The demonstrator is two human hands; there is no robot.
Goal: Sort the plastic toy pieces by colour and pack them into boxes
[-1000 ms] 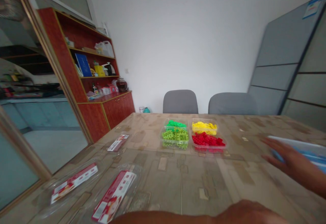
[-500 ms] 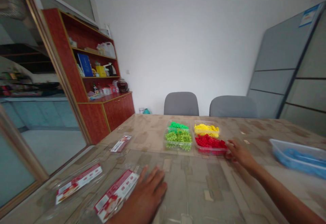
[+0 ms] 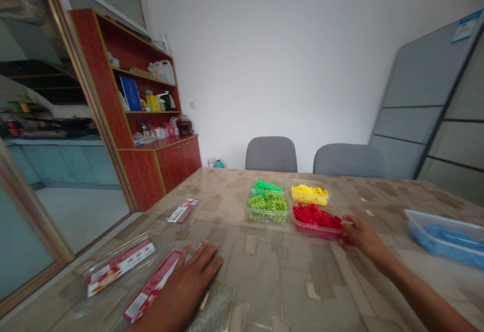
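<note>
My left hand [image 3: 185, 284] lies flat with fingers stretched out on a clear lid with a red label [image 3: 151, 291] near the table's front edge. My right hand [image 3: 361, 239] reaches forward and grips the right rim of the clear tub of red bricks [image 3: 315, 219]. Beside that tub stand a tub of light green bricks [image 3: 267, 206], a tub of darker green bricks [image 3: 266, 187] and a tub of yellow bricks [image 3: 309, 194].
Two more labelled clear lids [image 3: 121, 266] [image 3: 183, 209] lie on the left of the patterned table [image 3: 280, 271]. A white tray with blue pieces [image 3: 446, 236] sits at the right. Two grey chairs [image 3: 270, 153] stand behind the table; a red cabinet [image 3: 151, 120] is at the left.
My right hand swung left from the blue tray to the red tub and took hold of its rim. My left hand came up onto the table and slid left onto the labelled lid.
</note>
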